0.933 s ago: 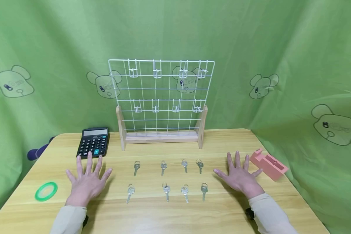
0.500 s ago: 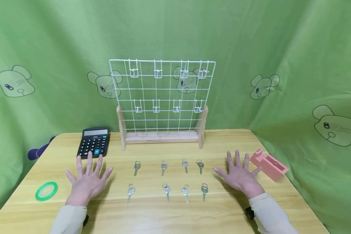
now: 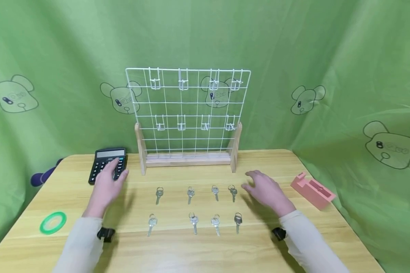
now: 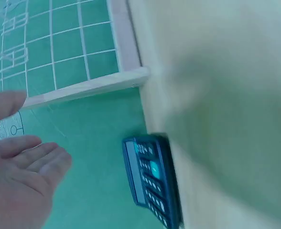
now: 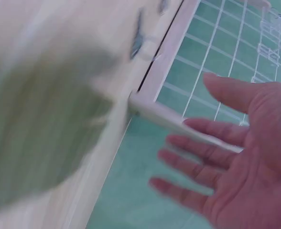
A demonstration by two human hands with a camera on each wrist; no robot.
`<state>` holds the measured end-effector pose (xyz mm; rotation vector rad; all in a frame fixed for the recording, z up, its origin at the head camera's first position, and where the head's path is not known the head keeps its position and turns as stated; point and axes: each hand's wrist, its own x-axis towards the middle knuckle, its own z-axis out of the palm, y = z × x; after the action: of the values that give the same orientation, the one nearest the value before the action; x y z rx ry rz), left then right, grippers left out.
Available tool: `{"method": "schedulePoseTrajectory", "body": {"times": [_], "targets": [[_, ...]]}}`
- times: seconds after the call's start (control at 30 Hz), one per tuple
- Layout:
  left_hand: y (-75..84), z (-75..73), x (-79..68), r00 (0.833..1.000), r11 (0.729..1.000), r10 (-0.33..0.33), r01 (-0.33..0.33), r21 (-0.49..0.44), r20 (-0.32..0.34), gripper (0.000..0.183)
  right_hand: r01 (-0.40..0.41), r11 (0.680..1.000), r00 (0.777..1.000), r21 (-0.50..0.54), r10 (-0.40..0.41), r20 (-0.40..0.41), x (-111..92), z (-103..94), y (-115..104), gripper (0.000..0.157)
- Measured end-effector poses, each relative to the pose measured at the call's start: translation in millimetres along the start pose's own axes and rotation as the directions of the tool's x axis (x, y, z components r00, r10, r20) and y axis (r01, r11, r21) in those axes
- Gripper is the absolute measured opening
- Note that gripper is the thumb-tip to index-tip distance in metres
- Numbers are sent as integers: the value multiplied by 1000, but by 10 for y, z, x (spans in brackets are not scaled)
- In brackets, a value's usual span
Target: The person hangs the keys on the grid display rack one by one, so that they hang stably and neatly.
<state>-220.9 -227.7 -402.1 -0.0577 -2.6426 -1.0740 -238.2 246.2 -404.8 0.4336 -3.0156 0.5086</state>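
My left hand [image 3: 106,186] is raised over the table, overlapping the black calculator [image 3: 98,167] in the head view. In the left wrist view its fingers [image 4: 33,157] are relaxed and hold nothing. My right hand [image 3: 268,191] hovers right of the keys, thumb and fingers pointing left. The right wrist view shows its fingers [image 5: 202,157] spread apart with nothing in them. Several metal keys on rings lie in two rows between the hands. Nearest my right hand are a back-row key [image 3: 233,192] and a front-row key [image 3: 238,220].
Behind the keys stands a white wire grid rack [image 3: 181,102] with wooden feet and several small hooks in two rows. A green tape roll [image 3: 44,227] lies at the left, and a pink tape dispenser [image 3: 312,192] at the right. A green curtain [image 3: 259,34] hangs behind.
Both hands, spread flat on the table before, have lifted and turned sideways. The left has moved forward toward the calculator; the right has shifted left toward the keys. Keys and rack stay put.
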Motion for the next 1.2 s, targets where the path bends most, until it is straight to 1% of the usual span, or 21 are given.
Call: {"method": "schedulePoseTrajectory", "body": {"times": [0.07,0.13,0.23,0.3,0.33,0.47,0.53,0.63,0.77,0.87,0.97,1.03,1.1,1.2], "targets": [[41,8,139,998,995,-42,37,-90,-53,61,30,997,1000,68,-30,7,96,7,-97,49],[78,18,276,993,980,-86,69,-184,-85,57,65,988,998,140,-68,17,197,26,-202,44],[137,18,457,986,945,-141,107,-308,-90,55,118,968,991,221,-129,33,339,56,-379,38],[175,7,560,984,922,-158,119,-369,-77,56,149,955,985,258,-167,48,424,76,-500,35],[194,-1,606,984,912,-164,126,-391,-67,57,168,947,980,272,-189,56,461,87,-560,34],[243,-18,773,984,877,-169,123,-464,-58,56,180,927,967,329,-227,112,600,138,-791,32],[255,-17,848,984,867,-169,118,-484,-61,55,189,919,959,346,-248,137,669,170,-897,30],[262,-5,960,987,851,-150,96,-516,-65,55,204,914,947,351,-275,164,771,218,-1041,31],[260,12,1099,991,839,-123,75,-538,-54,56,238,899,925,367,-325,197,893,284,-1237,33],[259,16,1177,992,835,-123,82,-544,-38,57,251,888,910,384,-352,219,958,353,-1387,33],[260,18,1228,993,830,-117,85,-551,-23,59,257,881,897,398,-370,241,1014,463,-1515,31],[265,19,1245,993,830,-114,89,-550,-11,61,260,877,888,404,-381,256,1051,554,-1586,30],[266,23,1255,994,824,-107,89,-560,1,61,270,875,879,403,-395,268,1094,644,-1653,29],[267,41,1267,993,826,-114,103,-554,15,60,287,883,872,370,-401,280,1163,771,-1753,27]]}}
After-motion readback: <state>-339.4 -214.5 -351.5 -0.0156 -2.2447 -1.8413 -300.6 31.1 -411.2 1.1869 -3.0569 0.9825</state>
